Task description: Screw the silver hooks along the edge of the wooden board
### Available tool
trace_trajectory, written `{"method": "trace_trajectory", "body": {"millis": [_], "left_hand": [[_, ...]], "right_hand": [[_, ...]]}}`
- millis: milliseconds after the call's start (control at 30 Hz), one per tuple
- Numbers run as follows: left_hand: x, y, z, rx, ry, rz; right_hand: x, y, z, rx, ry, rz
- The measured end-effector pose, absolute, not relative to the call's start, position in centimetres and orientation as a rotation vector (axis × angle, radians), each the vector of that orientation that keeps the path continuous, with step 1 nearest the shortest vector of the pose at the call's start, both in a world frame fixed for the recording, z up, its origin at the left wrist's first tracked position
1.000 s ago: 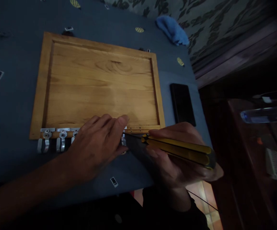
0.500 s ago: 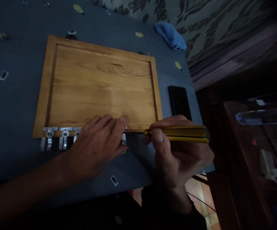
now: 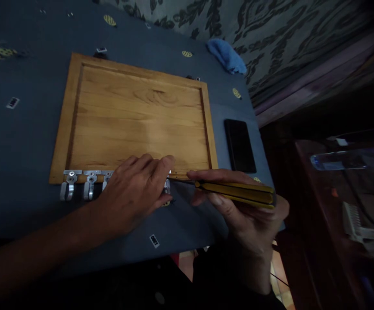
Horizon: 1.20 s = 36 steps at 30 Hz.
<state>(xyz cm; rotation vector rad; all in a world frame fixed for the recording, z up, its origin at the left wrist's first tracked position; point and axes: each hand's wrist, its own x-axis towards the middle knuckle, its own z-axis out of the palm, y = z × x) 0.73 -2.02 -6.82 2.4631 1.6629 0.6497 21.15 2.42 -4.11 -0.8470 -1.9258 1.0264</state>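
Note:
A framed wooden board [image 3: 144,116] lies on the table with a row of metal hooks [image 3: 71,178] screwed along its near edge. My left hand [image 3: 135,193] is closed at that edge, covering the middle hooks. Its index finger and thumb sit either side of the rightmost hook [image 3: 166,186], which is partly hidden. In my right hand [image 3: 241,206] is a screwdriver [image 3: 235,191] with a yellow and black handle. The thin shaft points left towards that hook; its tip is hidden near the left fingers. Small holes show in the edge between the hands.
A black phone [image 3: 240,145] lies right of the board. At the back is a blue cloth [image 3: 226,56], close to a patterned wall covering [image 3: 200,19]. The grey-blue tablecloth [image 3: 32,137] ends at the right, where a dark wooden piece of furniture [image 3: 319,206] stands lower.
The screwdriver has turned in my right hand, its handle end now tilted lower, and the fingers have shifted along it. My left hand holds its place on the board.

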Motion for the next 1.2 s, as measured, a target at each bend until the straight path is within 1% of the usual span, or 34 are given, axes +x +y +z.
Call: {"method": "trace_trajectory", "body": {"millis": [133, 567, 733, 1000, 1200], "left_hand": [[0.7, -2.1, -6.9, 2.459, 1.666, 0.651], [0.6, -2.2, -7.0, 2.493, 1.676, 0.648], [0.7, -2.1, -6.9, 2.465, 1.691, 0.588], [0.7, -2.2, -6.9, 2.452, 1.677, 0.608], [0.7, -2.1, -7.0, 2.489, 1.673, 0.638]], "right_hand": [[21.0, 2.1, -4.7, -0.884, -1.940, 0.857], [20.6, 0.9, -5.6, -0.988, -1.960, 0.688], [20.5, 0.8, -5.8, -0.998, -1.938, 0.665], [20.4, 1.1, -5.5, -0.978, -1.976, 0.604], [19.8, 1.6, -4.5, -0.971, -1.974, 0.652]]}}
